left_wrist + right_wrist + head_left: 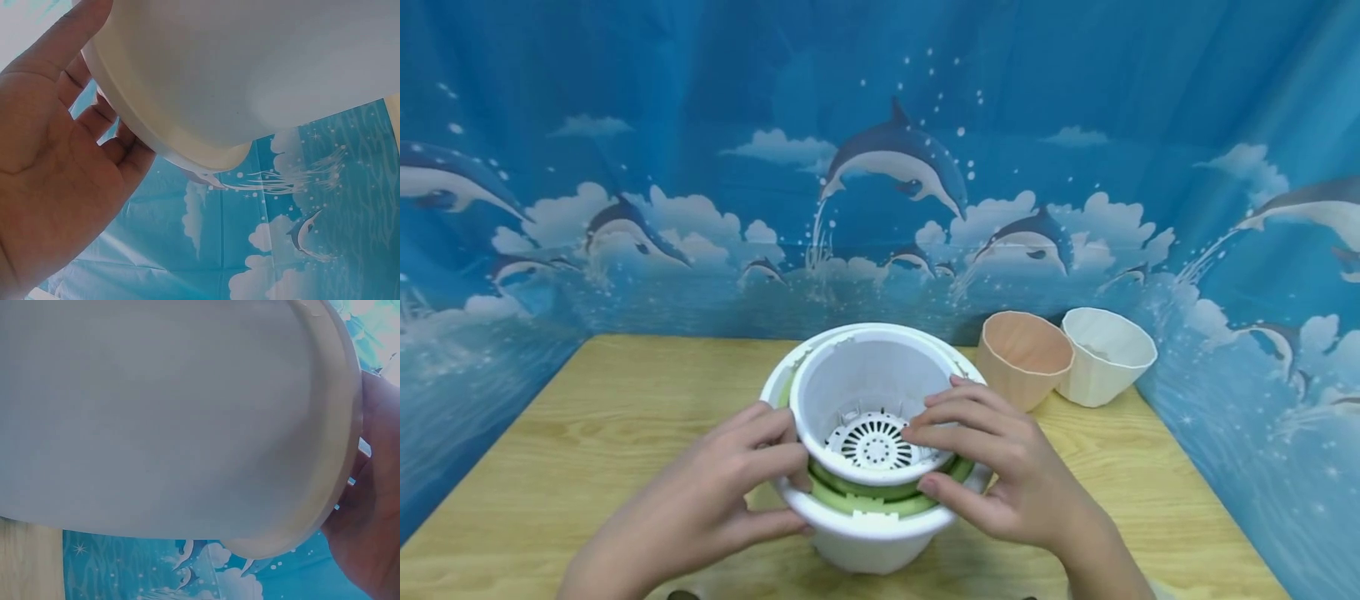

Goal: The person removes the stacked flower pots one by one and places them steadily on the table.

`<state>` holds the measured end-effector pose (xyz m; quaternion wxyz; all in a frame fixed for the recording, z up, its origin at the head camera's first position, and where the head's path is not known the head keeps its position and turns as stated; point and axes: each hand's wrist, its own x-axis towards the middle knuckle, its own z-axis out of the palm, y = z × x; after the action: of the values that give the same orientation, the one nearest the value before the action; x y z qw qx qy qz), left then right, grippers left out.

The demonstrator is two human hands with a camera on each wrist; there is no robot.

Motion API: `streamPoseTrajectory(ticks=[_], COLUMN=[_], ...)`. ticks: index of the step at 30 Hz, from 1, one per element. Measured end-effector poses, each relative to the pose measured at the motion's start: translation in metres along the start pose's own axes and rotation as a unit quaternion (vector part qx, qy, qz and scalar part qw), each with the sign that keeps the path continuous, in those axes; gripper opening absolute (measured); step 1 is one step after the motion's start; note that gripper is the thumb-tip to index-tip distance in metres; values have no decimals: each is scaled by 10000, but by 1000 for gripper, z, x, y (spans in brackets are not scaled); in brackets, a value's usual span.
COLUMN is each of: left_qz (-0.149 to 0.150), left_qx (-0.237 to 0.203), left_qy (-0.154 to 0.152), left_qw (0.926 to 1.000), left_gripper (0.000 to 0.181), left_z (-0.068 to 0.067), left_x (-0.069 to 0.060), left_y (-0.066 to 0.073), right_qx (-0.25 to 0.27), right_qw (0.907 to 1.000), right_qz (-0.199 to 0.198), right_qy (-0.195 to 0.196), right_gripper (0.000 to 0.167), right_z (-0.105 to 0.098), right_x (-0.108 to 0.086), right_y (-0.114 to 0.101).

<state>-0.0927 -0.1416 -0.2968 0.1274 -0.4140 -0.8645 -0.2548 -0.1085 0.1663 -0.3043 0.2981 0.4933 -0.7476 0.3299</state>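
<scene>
A stack of nested round pots stands on the table: a white inner pot (pixel 871 367) with a slotted base, green rims (pixel 887 505) around it, and a wide white outer pot (pixel 872 546). At the left side, my left hand (pixel 722 479) grips the rims, fingers over the top and thumb low outside. My right hand (pixel 1000 467) holds the right side, fingers reaching over the inner pot's edge and thumb near the front rims. Both wrist views show the outer pot's pale wall from below, with the left hand (pixel 56 156) and right hand (pixel 375 487) at its rim; fingertips are partly hidden.
Behind the stack to the right, a peach-coloured pot (pixel 1026 367) and a cream pot (pixel 1105 358) stand side by side on the wooden table (pixel 647 408). A blue curtain (pixel 715 67) printed with dolphins hangs around the back and sides.
</scene>
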Motion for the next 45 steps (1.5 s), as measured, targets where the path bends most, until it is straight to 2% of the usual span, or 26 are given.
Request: streamPoseTrajectory(ticks=[7,16,25,34,41,45], left_qz=[83,106,43,459,213,203], left_qx=[53,13,60,32,-45,-28], left_qy=[101,81,39,358,83,105], left_qw=[9999,9999,10000,9983,9997,9997], left_gripper=[26,25,25,26,32,29], left_z=[1,1,0,1,1,1], left_x=[-1,0,-1,0,1,1], left_y=[-1,-1,0,-2,-2,-2], right_qx=[-41,-14,-9,5,77,62], right_qw=[9999,9990,9987,9986,9987,9985], right_qz=[-146,-410,-402,-405,-340,-377], right_qy=[31,192,308,350,373,393], right_gripper=[18,19,19,17,17,17], right_z=[3,5,8,7,7,8], right_x=[0,1,2,2,1,2], right_y=[3,5,4,4,5,5])
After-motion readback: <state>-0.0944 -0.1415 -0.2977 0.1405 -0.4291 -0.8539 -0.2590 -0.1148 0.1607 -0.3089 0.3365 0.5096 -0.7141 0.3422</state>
